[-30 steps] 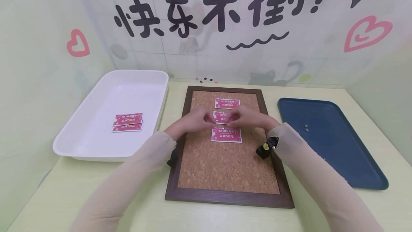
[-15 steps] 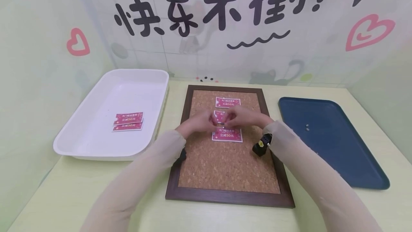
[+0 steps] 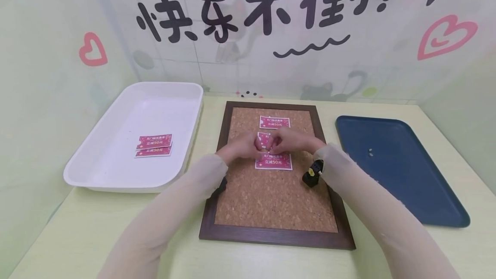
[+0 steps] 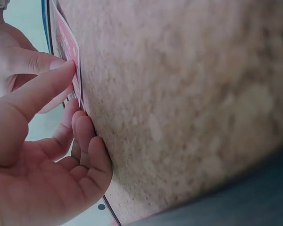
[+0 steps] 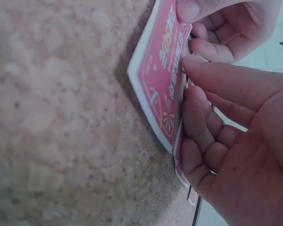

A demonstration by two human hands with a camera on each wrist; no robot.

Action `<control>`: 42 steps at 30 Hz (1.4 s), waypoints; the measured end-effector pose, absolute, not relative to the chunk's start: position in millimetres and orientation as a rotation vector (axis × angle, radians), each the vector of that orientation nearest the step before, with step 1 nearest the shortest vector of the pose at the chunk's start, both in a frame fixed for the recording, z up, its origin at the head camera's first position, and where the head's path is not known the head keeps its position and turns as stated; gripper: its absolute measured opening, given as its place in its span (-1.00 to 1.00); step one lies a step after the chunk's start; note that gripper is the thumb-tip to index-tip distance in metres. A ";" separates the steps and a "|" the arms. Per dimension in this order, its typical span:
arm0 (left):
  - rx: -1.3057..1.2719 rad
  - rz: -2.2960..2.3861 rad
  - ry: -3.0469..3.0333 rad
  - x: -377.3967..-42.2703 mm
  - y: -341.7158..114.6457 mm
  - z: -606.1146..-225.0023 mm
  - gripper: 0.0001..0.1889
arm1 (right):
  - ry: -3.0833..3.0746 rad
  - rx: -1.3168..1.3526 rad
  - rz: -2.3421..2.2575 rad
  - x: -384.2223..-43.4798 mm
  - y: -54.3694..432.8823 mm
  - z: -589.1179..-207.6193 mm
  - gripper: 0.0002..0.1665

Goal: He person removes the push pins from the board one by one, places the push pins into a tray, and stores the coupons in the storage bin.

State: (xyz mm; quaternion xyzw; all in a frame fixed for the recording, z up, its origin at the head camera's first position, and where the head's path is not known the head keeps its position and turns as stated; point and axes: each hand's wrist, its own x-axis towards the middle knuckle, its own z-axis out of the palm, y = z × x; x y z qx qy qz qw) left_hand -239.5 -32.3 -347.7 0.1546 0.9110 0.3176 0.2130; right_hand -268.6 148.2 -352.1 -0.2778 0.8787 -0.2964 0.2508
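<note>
Three pink paper coupons lie in a column on the framed corkboard [image 3: 271, 201]. My left hand [image 3: 247, 144] pinches the upper edge of the lowest coupon [image 3: 273, 163], its thumb on the printed face in the right wrist view. Close beside it, my right hand [image 3: 288, 140] holds its thumb and fingertips together at the same edge, on a tiny thumbtack mostly hidden by them. That coupon's near edge stands slightly off the cork. Behind the hands, the middle coupon [image 3: 264, 138] is partly covered. The top coupon [image 3: 274, 122] lies flat near the far frame.
At the left stands a white tray [image 3: 93, 171] with two overlapping coupons [image 3: 155, 142] in it. A dark blue tray [image 3: 418, 188] lies at the right, holding a few tiny thumbtacks [image 3: 370, 152]. A printed wall sheet rises behind the table.
Both hands have drawn slightly closer together over the upper edge of the lowest coupon. The right fingers have closed in there. Boards, trays and other coupons stay put.
</note>
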 end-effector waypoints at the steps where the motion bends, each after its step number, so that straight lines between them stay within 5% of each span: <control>1: 0.424 0.881 2.526 -239.9 -32.3 -347.6 -0.77 | 2.391 -0.743 -0.804 -268.7 147.9 -352.0 -0.89; 42: 0.398 0.840 2.502 -243.3 -28.1 -346.0 -0.87 | 2.361 -0.723 -0.799 -271.8 145.7 -353.2 -0.95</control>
